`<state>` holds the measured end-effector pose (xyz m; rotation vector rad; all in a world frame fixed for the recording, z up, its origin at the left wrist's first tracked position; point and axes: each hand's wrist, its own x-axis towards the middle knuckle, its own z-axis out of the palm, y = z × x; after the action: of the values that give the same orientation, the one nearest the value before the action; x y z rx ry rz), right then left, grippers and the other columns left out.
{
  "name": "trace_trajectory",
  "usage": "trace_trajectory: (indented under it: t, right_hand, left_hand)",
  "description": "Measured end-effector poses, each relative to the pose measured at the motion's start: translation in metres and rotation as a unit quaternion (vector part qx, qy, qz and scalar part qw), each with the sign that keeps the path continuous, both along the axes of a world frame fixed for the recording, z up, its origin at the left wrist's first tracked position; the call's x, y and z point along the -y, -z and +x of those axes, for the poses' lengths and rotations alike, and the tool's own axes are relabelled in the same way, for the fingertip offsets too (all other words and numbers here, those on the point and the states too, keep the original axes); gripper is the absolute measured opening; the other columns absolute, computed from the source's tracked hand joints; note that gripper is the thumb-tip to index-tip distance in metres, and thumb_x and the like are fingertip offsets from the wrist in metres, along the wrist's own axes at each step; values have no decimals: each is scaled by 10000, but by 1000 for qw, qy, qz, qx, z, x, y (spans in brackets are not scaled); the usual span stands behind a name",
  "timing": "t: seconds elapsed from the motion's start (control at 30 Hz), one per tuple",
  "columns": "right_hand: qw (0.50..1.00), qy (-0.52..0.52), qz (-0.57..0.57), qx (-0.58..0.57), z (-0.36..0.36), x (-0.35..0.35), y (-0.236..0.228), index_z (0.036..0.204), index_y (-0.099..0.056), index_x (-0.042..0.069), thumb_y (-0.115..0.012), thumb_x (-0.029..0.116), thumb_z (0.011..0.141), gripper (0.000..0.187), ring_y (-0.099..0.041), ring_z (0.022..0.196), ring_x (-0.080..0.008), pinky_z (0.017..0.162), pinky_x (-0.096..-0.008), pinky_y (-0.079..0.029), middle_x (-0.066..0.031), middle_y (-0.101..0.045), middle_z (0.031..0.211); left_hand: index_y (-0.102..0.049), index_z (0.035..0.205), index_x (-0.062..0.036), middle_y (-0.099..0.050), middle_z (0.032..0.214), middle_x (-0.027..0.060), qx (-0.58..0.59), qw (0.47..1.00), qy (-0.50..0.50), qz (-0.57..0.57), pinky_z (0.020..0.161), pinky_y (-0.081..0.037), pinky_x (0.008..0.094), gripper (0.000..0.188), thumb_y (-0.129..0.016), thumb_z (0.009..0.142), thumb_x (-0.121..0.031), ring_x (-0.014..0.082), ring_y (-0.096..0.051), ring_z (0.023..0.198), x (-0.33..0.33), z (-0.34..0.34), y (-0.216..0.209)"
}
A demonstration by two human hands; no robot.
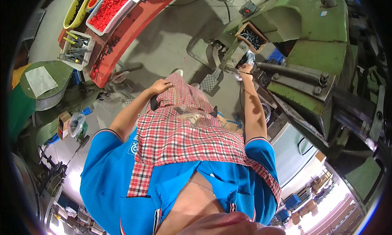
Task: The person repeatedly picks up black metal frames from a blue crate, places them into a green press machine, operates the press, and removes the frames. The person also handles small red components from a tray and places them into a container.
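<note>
Hands: two. Left hand (161, 86) lies flat and open on the knee, on the red checked apron (183, 129); its grip holds nothing. Right hand (246, 69) is stretched forward to the green machine (310, 35), its grip narrow, fingers pinched on a thin dark rod (244, 73).

Rod: one. It sits at the fingertips, just below the knuckles, with its long axis nearly level across the picture; one end points left toward the machine's metal nose, the other runs right toward the coil spring (292, 73). How far it reaches past the fingers is too small to tell.

Boxes: one small open box of dark metal parts (254, 37) on the machine, just above the right hand.

Trays: one white tray of red pieces (109, 10) on the red desk (134, 26), well apart from both hands; one tray of hand tools (76, 49) beside it.
</note>
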<state>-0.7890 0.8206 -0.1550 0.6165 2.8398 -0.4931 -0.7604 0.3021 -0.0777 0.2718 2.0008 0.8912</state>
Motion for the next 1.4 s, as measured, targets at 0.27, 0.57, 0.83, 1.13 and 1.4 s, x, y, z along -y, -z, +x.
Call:
trace_trajectory:
  t: [0.27, 0.57, 0.83, 1.13, 1.4]
  right_hand:
    - [955, 73, -280, -69, 45, -8, -28, 918, -655, 21, -622, 143, 894, 129, -571, 546, -96, 491, -249, -442, -31, -642, 702]
    - [797, 153, -584, 19, 91, 122, -224, 868, -691, 22, -671, 155, 898, 138, -543, 542, -83, 505, -226, -437, -27, -637, 695]
    - [481, 247, -838, 69, 103, 144, -236, 1069, -614, -56, -493, 170, 998, 266, -584, 723, -147, 647, -255, -481, -103, -656, 886]
    - [925, -303, 229, 11, 19, 31, -108, 911, -725, 62, -513, 279, 882, 305, -690, 831, -303, 721, -422, -541, -153, -707, 937]
    - [911, -301, 267, 92, -6, 27, -75, 816, -751, 29, -625, 272, 784, 276, -709, 839, -324, 727, -423, -558, -189, -718, 887]
  left_hand:
    - [-712, 1020, -108, -687, 968, 162, -57, 996, 65, 8, 820, -482, 432, 421, -493, 923, -454, 360, -630, 937, -16, -7, -11]
    - [-646, 1111, -41, -666, 897, 138, -129, 959, -15, 254, 709, -512, 333, 293, -665, 884, -226, 230, -648, 777, -160, -14, -159]
    - [-669, 900, -23, -637, 780, 110, -306, 902, -50, 301, 626, -481, 329, 170, -689, 866, -188, 213, -628, 698, -187, -5, -151]
    - [-658, 899, 23, -638, 685, 86, -237, 905, -336, 109, 566, -485, 302, 171, -666, 879, -147, 131, -619, 599, -66, 48, -135]
    - [-660, 916, 11, -655, 720, 54, -202, 684, -700, 24, 592, -526, 256, 186, -649, 905, -173, 97, -620, 633, 119, 169, -132]
